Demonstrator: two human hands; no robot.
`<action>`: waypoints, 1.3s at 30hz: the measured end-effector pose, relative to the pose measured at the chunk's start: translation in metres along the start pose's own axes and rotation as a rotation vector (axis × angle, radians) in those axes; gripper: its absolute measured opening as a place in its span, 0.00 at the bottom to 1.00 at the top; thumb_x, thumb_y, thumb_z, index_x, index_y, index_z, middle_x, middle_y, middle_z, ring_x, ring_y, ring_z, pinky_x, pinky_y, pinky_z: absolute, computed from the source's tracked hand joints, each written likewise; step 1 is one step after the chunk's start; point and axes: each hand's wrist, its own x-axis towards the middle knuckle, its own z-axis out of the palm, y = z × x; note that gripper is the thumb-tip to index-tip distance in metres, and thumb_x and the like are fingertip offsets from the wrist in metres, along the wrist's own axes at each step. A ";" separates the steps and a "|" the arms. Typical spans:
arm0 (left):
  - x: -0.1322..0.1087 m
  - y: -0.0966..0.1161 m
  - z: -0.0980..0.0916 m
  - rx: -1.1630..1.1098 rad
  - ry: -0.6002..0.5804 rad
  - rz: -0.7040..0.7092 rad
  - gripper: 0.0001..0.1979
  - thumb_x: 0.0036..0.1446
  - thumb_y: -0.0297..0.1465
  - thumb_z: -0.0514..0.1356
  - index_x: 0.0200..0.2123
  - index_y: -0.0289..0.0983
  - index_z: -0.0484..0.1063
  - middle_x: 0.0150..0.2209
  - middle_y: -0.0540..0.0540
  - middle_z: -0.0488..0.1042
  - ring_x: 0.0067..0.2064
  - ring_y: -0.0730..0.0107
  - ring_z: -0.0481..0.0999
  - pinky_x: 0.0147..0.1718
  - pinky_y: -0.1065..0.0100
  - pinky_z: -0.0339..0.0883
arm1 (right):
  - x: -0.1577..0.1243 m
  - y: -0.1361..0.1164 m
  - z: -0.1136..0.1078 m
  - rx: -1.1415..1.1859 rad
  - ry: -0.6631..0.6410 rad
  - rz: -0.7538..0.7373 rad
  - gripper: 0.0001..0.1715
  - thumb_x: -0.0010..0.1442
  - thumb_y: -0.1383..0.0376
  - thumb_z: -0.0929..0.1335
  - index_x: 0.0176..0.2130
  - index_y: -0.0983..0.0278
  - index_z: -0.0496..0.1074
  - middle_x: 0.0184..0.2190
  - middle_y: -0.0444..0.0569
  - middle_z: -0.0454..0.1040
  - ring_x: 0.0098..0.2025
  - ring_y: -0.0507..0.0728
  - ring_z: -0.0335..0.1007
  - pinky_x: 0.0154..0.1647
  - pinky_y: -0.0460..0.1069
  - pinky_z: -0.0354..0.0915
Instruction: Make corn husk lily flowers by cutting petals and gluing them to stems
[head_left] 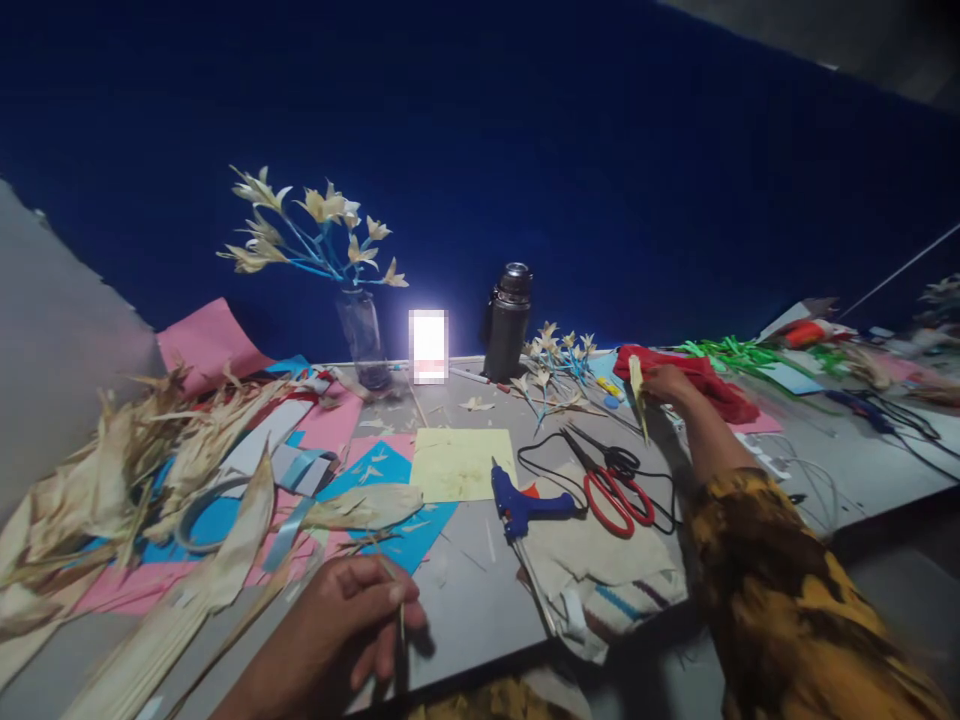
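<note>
My left hand point(360, 610) is closed near the front edge of the table, pinching a thin greenish strip point(402, 622) that hangs downward. My right hand point(669, 384) reaches to the back right over a bunched red cloth point(709, 385), and a narrow pale husk piece point(637, 388) stands out from its fingers. Some of those fingertips are hidden. Between the hands lie a blue glue gun point(529, 505), red-handled scissors point(616, 500) and a yellow paper sheet point(454, 462). A wide dried corn husk point(367, 507) rests on blue paper point(420, 540) just beyond my left hand.
Husks point(97, 480) pile up at left around a roll of tape point(202, 515). Behind stand a glass vase point(364, 340) of husk flowers, a bright blurred panel point(428, 346) and a dark flask point(508, 325). A folded cloth point(607, 575) lies near the front edge; cords trail rightward.
</note>
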 end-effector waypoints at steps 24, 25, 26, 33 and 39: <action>-0.019 -0.010 -0.009 -0.014 -0.137 0.105 0.13 0.52 0.38 0.65 0.29 0.32 0.73 0.27 0.43 0.78 0.19 0.76 0.73 0.12 0.79 0.59 | -0.317 -0.157 0.125 1.331 -0.836 -0.077 0.11 0.47 0.58 0.79 0.28 0.62 0.81 0.29 0.48 0.77 0.33 0.56 0.71 0.36 0.50 0.65; -0.020 -0.013 -0.010 -0.069 -0.144 0.095 0.14 0.52 0.39 0.65 0.29 0.31 0.73 0.26 0.43 0.78 0.19 0.76 0.72 0.12 0.79 0.59 | -0.319 -0.159 0.127 1.360 -0.849 -0.011 0.13 0.45 0.57 0.79 0.27 0.63 0.81 0.28 0.48 0.77 0.30 0.55 0.69 0.33 0.49 0.64; -0.021 -0.016 -0.011 -0.118 -0.150 0.082 0.15 0.52 0.40 0.65 0.30 0.31 0.73 0.26 0.43 0.78 0.19 0.76 0.72 0.11 0.79 0.58 | -0.321 -0.160 0.127 1.374 -0.854 0.037 0.14 0.43 0.57 0.80 0.26 0.63 0.80 0.26 0.47 0.76 0.28 0.53 0.68 0.30 0.48 0.63; -0.027 -0.019 -0.008 -0.149 -0.165 0.122 0.18 0.53 0.42 0.66 0.25 0.31 0.71 0.19 0.50 0.72 0.14 0.83 0.64 0.10 0.80 0.52 | -0.330 -0.162 0.117 1.370 -0.807 -0.020 0.16 0.44 0.57 0.80 0.21 0.65 0.77 0.23 0.45 0.73 0.27 0.51 0.65 0.30 0.47 0.61; -0.031 -0.029 -0.003 -0.069 -0.239 0.171 0.17 0.52 0.42 0.66 0.30 0.31 0.73 0.18 0.50 0.72 0.13 0.81 0.65 0.11 0.80 0.53 | -0.342 -0.154 0.117 1.399 -0.796 -0.043 0.18 0.45 0.57 0.79 0.21 0.65 0.73 0.19 0.43 0.70 0.23 0.50 0.63 0.27 0.46 0.59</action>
